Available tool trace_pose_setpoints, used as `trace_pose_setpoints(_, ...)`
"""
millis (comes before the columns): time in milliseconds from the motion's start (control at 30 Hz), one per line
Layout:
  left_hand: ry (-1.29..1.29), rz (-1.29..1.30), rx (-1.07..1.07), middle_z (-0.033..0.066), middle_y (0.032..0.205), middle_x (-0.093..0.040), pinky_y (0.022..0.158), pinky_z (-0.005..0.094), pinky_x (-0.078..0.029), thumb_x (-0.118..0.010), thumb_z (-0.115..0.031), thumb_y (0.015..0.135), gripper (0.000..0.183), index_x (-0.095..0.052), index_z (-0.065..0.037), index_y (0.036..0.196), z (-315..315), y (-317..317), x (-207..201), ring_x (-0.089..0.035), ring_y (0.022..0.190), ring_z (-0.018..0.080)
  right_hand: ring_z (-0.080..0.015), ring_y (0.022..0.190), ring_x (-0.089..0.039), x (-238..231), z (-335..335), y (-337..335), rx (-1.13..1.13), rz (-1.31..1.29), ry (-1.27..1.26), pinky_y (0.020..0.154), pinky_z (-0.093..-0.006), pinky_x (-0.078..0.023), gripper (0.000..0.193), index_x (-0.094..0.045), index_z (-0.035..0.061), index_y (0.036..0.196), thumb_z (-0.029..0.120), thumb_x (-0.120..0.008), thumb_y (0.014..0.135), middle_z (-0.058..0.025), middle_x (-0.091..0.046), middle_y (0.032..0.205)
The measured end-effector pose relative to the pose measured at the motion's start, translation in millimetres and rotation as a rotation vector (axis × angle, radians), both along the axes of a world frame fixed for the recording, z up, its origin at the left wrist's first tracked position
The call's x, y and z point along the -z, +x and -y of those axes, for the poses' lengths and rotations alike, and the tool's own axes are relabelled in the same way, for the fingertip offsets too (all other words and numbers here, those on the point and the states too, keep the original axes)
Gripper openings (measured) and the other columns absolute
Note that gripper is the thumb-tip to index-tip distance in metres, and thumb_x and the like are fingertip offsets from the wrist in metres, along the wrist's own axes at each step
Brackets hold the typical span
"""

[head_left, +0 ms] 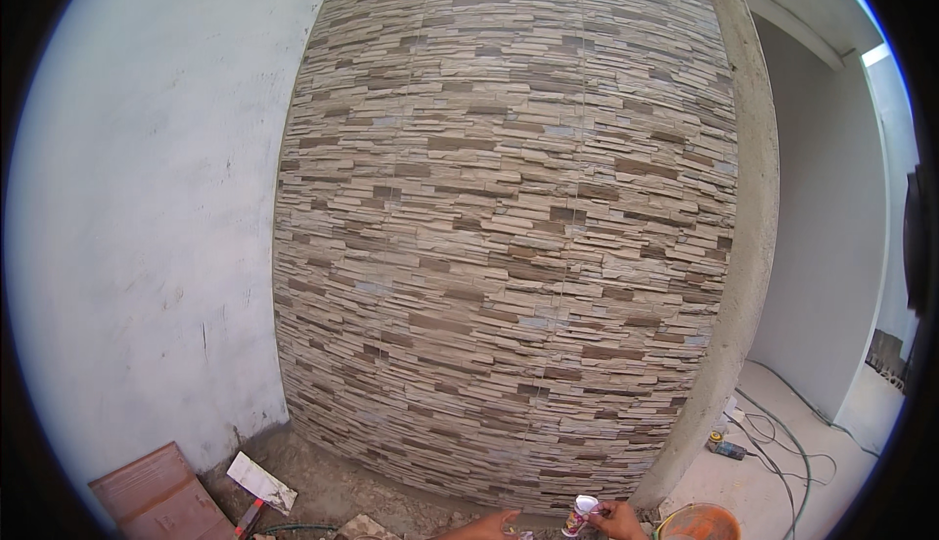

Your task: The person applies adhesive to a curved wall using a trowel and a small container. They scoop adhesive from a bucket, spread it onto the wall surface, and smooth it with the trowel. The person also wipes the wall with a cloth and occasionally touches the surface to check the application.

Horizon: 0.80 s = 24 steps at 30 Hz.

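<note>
At the bottom edge, my right hand (618, 520) pinches a small white and purple packet (577, 517) between thumb and fingers. The packet stands roughly upright, with its white upper part showing. To its left, my left hand (486, 524) reaches in from below with fingers stretched out and apart from the packet. A small whitish scrap lies by its fingertips, too small to make out. Behind both hands rises a wall faced with stacked-stone-pattern tiles (509, 247) in beige, brown and grey.
A reddish-brown panel (161, 496) leans at the lower left, beside a broad-bladed scraper (262, 481) with a red handle. An orange bucket (702, 522) stands right of my right hand. Cables (782, 442) and a yellow-and-dark power tool (724, 447) lie on the pale floor beyond the concrete edge (748, 198).
</note>
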<state>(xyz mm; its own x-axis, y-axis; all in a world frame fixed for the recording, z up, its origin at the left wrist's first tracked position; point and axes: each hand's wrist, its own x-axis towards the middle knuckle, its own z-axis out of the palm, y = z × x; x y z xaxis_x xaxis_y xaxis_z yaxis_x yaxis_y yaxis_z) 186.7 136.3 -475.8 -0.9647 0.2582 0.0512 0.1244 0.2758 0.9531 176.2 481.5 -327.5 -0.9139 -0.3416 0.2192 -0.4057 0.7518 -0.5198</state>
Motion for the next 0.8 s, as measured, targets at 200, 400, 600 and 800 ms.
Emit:
trace_pose_setpoints(200, 0.125, -0.241, -0.129, 0.0107, 0.112, -0.066, 0.088, 0.0400, -0.052, -0.076, -0.020, 0.078, 0.061, -0.051, -0.004, 0.132, -7.9, 98.2, -99.6, -0.062, 0.100, 0.0213, -0.0258, 0.076, -0.067, 32.6, 116.4, 17.3, -0.355, 0.145, -0.090, 0.071, -0.0415, -0.052, 0.035, -0.073, 0.0050, 0.101, 0.033, -0.069, 0.080, -0.0189, -0.071, 0.086)
trace_pose_setpoints(400, 0.114, -0.127, -0.245, 0.0101, 0.112, -0.066, 0.092, 0.0395, -0.051, -0.078, -0.017, 0.077, 0.058, -0.053, -0.003, 0.128, 39.5, 78.4, -30.0, -0.061, 0.102, 0.0196, -0.0205, 0.084, -0.065, 61.2, 170.3, 22.0, -0.472, 0.343, -0.207, 0.073, -0.0400, -0.053, 0.037, -0.069, 0.0052, 0.113, 0.028, -0.067, 0.084, -0.0109, -0.072, 0.099)
trace_pose_setpoints(600, -0.112, -0.094, -0.377, 0.0108, 0.112, -0.066, 0.095, 0.0413, -0.048, -0.076, -0.023, 0.077, 0.051, -0.058, -0.007, 0.122, 50.4, 102.7, -73.3, -0.061, 0.105, 0.0234, -0.0254, 0.091, -0.064, 42.0, 185.0, 41.8, -0.246, 1.202, -1.168, 0.076, -0.0420, -0.054, 0.034, -0.067, 0.0061, 0.110, 0.031, -0.061, 0.089, -0.0118, -0.069, 0.099)
trace_pose_setpoints(800, -0.657, -0.286, -0.223, 0.0144, 0.123, -0.058, 0.114, 0.0574, -0.025, -0.068, -0.032, 0.076, 0.056, -0.056, -0.010, 0.126, 42.4, 107.1, -96.6, -0.052, 0.122, 0.0343, -0.0242, 0.096, -0.064, 117.1, 217.4, 28.3, -0.075, 1.440, -1.309, 0.082, -0.0399, -0.053, 0.037, -0.066, 0.0067, 0.113, 0.034, -0.059, 0.090, -0.0105, -0.068, 0.106)
